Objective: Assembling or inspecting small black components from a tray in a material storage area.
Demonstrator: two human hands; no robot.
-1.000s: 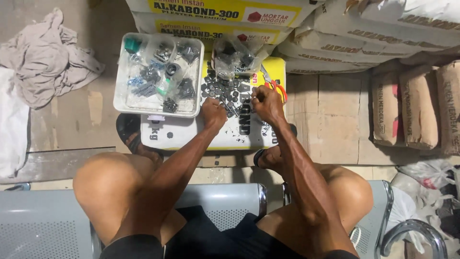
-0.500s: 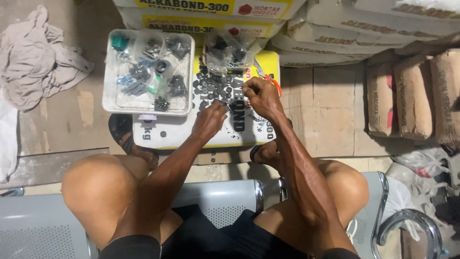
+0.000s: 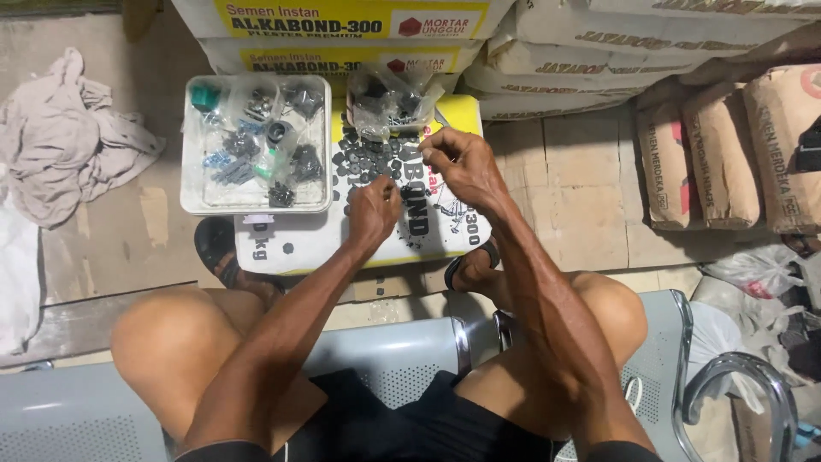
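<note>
Single head camera looks steeply down, close above the seated lap

Small matt black rubbery washers (image 3: 376,162) under left hand (image 3: 374,211); glossy printed paper sack (image 3: 299,244) beneath; clear plastic tray (image 3: 190,154) beside; perforated metal bench (image 3: 402,355) below.

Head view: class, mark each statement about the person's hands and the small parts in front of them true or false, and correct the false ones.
1. Both hands are over the pile of small dark parts. True.
2. The white tray lies to the right of the pile. False: it lies to the left.
3. The left hand rests inside the tray. False: it is over the sack, beside the tray.
4. The right hand is near the clear bag of parts. True.
5. A crumpled cloth lies on the floor at far left. True.
</note>
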